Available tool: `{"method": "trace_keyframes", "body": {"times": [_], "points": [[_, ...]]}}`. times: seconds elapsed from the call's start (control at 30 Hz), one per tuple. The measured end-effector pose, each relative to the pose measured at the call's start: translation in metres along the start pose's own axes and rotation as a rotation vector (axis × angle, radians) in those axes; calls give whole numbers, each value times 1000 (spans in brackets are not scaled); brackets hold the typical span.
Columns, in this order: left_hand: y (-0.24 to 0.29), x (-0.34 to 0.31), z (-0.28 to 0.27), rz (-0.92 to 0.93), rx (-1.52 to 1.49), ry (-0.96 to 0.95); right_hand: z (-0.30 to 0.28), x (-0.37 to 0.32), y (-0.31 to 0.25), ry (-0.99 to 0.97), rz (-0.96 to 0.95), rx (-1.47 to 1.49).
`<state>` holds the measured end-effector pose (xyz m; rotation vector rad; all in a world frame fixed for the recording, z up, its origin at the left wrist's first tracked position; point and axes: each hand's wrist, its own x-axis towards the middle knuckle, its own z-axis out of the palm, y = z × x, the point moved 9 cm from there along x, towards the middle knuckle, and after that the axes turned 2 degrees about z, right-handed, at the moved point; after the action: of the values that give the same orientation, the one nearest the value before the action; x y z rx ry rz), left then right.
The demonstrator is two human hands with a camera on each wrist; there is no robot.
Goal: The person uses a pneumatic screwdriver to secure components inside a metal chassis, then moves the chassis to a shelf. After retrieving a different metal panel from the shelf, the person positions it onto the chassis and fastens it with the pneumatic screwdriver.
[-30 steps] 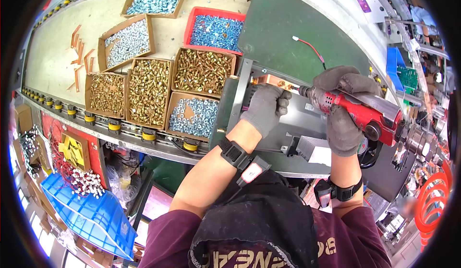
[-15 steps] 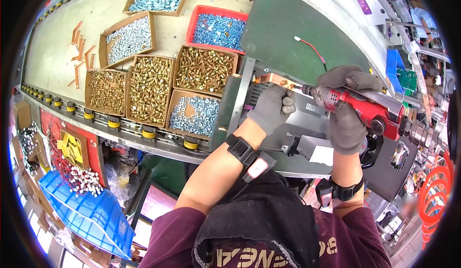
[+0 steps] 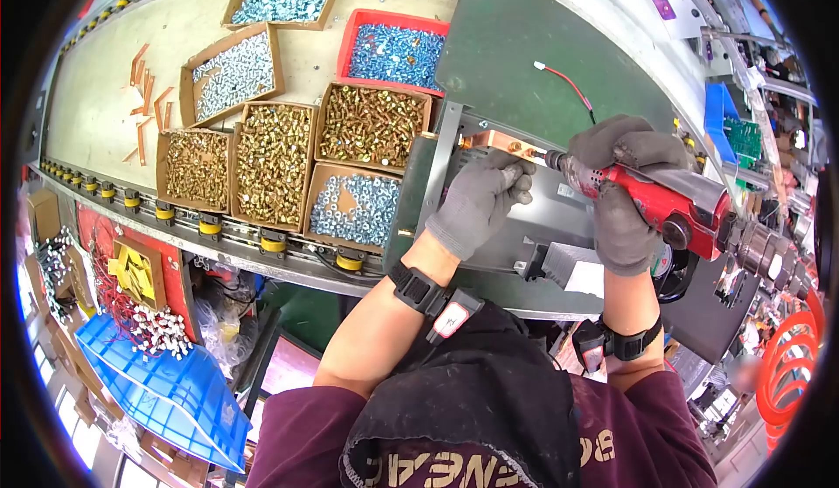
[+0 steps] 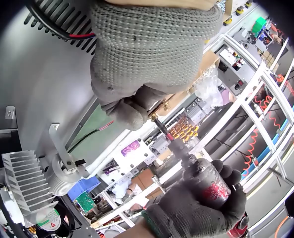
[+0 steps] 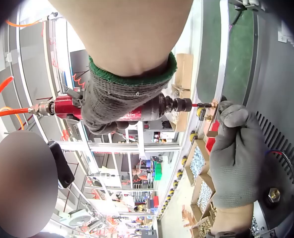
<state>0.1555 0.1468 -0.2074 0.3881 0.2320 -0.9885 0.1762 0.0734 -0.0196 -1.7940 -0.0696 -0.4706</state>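
Observation:
In the head view a copper bar (image 3: 498, 141) with brass-coloured screws lies inside a grey metal housing (image 3: 546, 217). The gloved left hand (image 3: 479, 204) has its fingers bent at the bar's lower edge; in the right wrist view this hand (image 5: 236, 161) pinches the bar (image 5: 210, 119) near a screw. The gloved right hand (image 3: 625, 239) grips a red power driver (image 3: 655, 198), whose bit meets a screw at the bar's right end. From the left wrist, the driver (image 4: 214, 191) is seen in the right hand (image 4: 186, 210); the left fingertips are partly hidden by the glove.
Boxes of brass-coloured screws (image 3: 273, 165), silver nuts (image 3: 354, 208) and a red tray of blue-silver screws (image 3: 393, 55) stand left of the housing. A finned heatsink (image 3: 572, 265) sits near its front edge. A red wire (image 3: 568, 86) lies behind on the green mat.
The left hand has shifted slightly left and towards the body since half a second ago, its fingers less tightly bunched. The right hand and driver stay nearly in place at the copper bar.

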Motion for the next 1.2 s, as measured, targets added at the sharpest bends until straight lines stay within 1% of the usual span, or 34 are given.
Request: {"method": "trace_keyframes", "body": {"times": [0.1, 0.17, 0.23, 0.27, 0.33, 0.47, 0.53, 0.67, 0.73, 0.77, 0.83, 0.97, 1.03, 1.07, 1.13, 1.17, 1.2], "points": [[1, 2, 0, 14, -18, 22, 2, 2, -3, -30, -54, 5], [1, 1, -2, 14, -26, 24, 3, 3, -2, -16, -31, 49], [1, -1, 3, -14, 55, -66, 3, 3, -1, 0, -8, 93], [4, -3, 3, -16, 56, -67, 2, 3, 0, 7, 2, 126], [6, -9, 8, -72, -70, -82, 1, 4, 1, -13, 3, 228], [1, -13, -4, -48, -56, -86, 2, 4, 2, -26, -2, 261], [-2, -14, -16, -43, -19, 32, 1, 4, 4, -26, 3, 240], [-7, -7, -28, -54, -44, 88, 0, 5, 1, 20, 20, 198], [-9, 0, -28, -19, -265, 153, -3, 4, 2, 64, 49, 207], [-8, 5, -25, -15, -268, 152, -4, 5, 3, 60, 48, 207], [-7, 12, -17, -16, -370, 162, -2, 6, 3, 16, 25, 284], [-5, 12, -17, -21, -462, 184, 1, 8, -2, -49, -12, 299], [-2, 11, -7, -25, -505, 65, -4, 8, -5, 26, 60, 84], [1, 10, -5, -22, -507, 62, -5, 8, -6, 22, 57, 82], [6, 3, 5, -40, -536, -17, -2, 7, -14, -43, -45, 147], [6, 2, 3, -38, -535, -17, 0, 5, -14, -44, -45, 149], [6, 1, 1, -32, -540, -17, 1, 4, -14, -6, -38, 142]]}}
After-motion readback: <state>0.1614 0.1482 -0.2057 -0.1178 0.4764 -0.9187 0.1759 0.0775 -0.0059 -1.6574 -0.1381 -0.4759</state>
